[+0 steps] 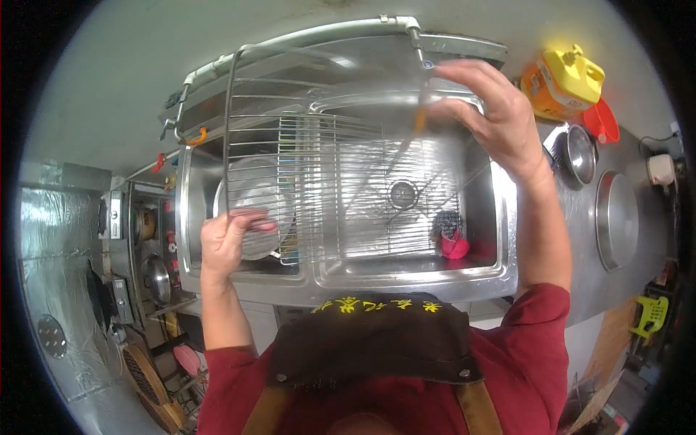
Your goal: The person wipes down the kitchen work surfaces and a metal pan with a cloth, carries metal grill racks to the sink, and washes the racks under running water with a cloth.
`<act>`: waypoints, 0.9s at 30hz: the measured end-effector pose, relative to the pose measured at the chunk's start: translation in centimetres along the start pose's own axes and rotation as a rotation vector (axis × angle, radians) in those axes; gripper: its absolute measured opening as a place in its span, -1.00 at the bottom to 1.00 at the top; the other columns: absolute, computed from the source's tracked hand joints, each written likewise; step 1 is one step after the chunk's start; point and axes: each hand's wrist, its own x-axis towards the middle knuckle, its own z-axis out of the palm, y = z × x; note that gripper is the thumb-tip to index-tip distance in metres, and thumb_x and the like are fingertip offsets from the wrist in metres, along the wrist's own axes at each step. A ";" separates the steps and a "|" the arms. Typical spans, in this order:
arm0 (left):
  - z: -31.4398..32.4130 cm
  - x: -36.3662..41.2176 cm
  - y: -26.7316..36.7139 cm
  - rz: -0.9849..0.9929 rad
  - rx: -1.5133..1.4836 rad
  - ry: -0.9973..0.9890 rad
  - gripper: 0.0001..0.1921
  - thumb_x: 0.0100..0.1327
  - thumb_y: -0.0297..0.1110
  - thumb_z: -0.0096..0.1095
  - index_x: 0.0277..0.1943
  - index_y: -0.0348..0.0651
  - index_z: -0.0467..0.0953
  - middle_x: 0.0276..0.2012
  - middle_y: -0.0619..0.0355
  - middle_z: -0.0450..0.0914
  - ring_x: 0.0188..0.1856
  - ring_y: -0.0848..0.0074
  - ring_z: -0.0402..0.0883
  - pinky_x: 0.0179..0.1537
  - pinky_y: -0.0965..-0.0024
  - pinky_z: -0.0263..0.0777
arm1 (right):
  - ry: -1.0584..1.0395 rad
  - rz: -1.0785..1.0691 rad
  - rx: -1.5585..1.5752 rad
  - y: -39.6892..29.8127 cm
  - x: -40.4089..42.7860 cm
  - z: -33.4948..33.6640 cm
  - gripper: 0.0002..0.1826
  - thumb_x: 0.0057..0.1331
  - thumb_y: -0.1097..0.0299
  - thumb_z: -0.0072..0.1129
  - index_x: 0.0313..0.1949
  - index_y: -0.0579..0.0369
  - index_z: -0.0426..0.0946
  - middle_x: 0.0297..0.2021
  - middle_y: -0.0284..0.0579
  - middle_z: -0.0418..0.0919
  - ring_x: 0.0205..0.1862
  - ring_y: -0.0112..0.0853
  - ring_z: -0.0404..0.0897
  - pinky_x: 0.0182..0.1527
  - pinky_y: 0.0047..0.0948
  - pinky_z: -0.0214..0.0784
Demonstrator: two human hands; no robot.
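Observation:
My left hand (234, 236) grips the side bar of a metal wire rack (228, 136), which stands tilted over the left part of a double steel sink (312, 283). Raised at the tap on the right, my right hand (478, 109) has thumb and fingers apart, with nothing seen held between them. The tap (421, 109) with its orange tip is blurred. Another wire rack (386, 185) shows over the right basin, above the round drain (403, 194). A dark scouring pad (447, 222) and a pink-red object (454, 244) lie in that basin's lower right corner. A round pale vessel (255, 190) sits in the left basin.
Right of the sink, the steel counter holds a yellow-capped plastic jug (565, 84), a red plastic scoop or funnel (601, 120), a steel bowl (580, 155) and a round metal pan (617, 220). A white pipe (321, 28) runs behind the sink; another tap with an orange tip (197, 137) is at the left.

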 end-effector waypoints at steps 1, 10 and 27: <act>-0.6 -0.8 -0.9 -0.009 0.005 -0.004 -0.67 0.34 -0.29 0.05 -0.13 -0.49 0.50 -0.28 -0.14 0.63 -0.33 0.33 0.68 -0.28 0.42 0.56 | -0.176 0.265 0.032 0.8 -2.1 0.1 -0.73 0.19 0.20 0.20 -0.22 0.11 0.55 -0.47 0.02 0.56 -0.35 -0.09 0.57 -0.27 -0.30 0.42; -0.9 -1.8 -4.8 -0.840 -0.137 0.295 -0.57 0.37 -0.15 -0.08 -0.14 -0.49 0.43 -0.36 -0.22 0.60 -0.42 0.20 0.65 -0.39 0.27 0.61 | -1.760 1.080 -0.037 5.0 -30.5 10.1 -0.54 0.10 -0.01 0.23 -0.29 0.21 0.62 -0.20 0.00 0.62 -0.14 -0.18 0.61 -0.07 -0.26 0.45; 4.3 3.4 -11.9 -0.865 -0.248 0.250 -0.59 0.38 -0.16 -0.07 -0.12 -0.48 0.41 -0.36 -0.19 0.59 -0.41 0.24 0.65 -0.40 0.31 0.59 | -1.720 0.971 -0.191 6.3 -39.2 13.9 -0.65 -0.04 0.20 0.25 -0.27 0.12 0.64 -0.16 0.01 0.61 -0.08 -0.23 0.59 -0.04 -0.33 0.44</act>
